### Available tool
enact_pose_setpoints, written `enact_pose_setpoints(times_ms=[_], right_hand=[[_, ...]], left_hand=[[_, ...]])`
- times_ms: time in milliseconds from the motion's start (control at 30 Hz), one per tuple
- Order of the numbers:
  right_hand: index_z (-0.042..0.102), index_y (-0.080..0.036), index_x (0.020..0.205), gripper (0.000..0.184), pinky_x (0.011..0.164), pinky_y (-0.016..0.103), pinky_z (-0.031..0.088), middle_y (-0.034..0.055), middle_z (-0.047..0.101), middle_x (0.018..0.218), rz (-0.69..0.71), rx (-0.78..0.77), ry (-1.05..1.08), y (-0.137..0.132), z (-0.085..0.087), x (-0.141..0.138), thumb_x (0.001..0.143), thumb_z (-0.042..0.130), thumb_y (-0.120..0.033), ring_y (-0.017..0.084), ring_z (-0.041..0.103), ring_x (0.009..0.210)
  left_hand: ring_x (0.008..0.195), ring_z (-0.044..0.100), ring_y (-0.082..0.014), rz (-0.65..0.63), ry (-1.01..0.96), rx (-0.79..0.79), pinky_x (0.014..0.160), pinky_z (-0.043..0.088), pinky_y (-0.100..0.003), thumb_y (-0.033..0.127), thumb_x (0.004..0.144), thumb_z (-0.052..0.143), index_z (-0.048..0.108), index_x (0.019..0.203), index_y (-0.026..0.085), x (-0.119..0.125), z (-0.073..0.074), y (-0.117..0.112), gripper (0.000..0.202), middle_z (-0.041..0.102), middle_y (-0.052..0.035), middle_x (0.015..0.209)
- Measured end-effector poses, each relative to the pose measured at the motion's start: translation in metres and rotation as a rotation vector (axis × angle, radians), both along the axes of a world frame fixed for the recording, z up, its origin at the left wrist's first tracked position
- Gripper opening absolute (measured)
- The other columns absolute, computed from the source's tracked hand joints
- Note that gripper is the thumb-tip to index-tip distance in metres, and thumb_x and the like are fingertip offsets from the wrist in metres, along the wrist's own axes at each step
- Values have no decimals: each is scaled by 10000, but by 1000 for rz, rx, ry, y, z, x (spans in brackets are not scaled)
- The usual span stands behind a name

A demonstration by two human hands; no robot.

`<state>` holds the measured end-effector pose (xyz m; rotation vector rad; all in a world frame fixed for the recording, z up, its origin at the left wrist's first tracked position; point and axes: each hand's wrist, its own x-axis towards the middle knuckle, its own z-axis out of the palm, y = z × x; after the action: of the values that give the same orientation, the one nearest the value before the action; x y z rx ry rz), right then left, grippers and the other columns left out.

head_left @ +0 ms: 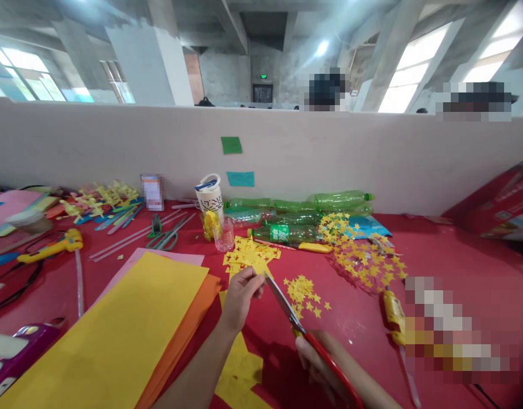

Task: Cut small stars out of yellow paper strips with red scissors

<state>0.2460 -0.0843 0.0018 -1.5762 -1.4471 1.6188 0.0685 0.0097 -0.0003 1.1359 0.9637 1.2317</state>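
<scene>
My left hand (242, 292) pinches a small piece of yellow paper (260, 264) between thumb and fingertips. In my right hand (315, 360) is a pair of red-handled scissors (283, 299), its blade tips at the paper's right edge. Just behind lie yellow sheets with star-shaped cutouts (238, 258). A pile of small yellow stars (302, 289) rests to the right of the blades. Larger yellow paper offcuts (240, 366) lie under and between my forearms. Fingers of the right hand are partly hidden by the scissor handles.
Yellow sheets (146, 318) over orange ones lie at left. Green bottles (302, 233), a cup (210, 199) and a strung star cluster (359, 250) stand along the white partition (116, 136). Glue guns (67, 243) lie on both sides, grey scissors (167, 237) at back left.
</scene>
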Motion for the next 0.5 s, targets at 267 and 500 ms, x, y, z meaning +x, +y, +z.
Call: enact_pose_setpoints(times_ms=[267,500], right_hand=[[501,-171,678,530,357,195,280,-56,494,473,38,-65,79,-3,-1,5,807,442,-681,68,403,348],[595,-130,845,351,388,177,397,-63,553,594,19,-115,68,-5,-7,7,948,450,-432,48,454,384]], left_hand=[[501,469,-104,4,-1,-26,518,376,-223,296,767,606,583,571,168,6,-2,-6,236,517,27,503],[497,470,-105,20,-30,-64,508,378,-221,312,755,629,602,571,163,9,-7,-8,238,525,22,500]])
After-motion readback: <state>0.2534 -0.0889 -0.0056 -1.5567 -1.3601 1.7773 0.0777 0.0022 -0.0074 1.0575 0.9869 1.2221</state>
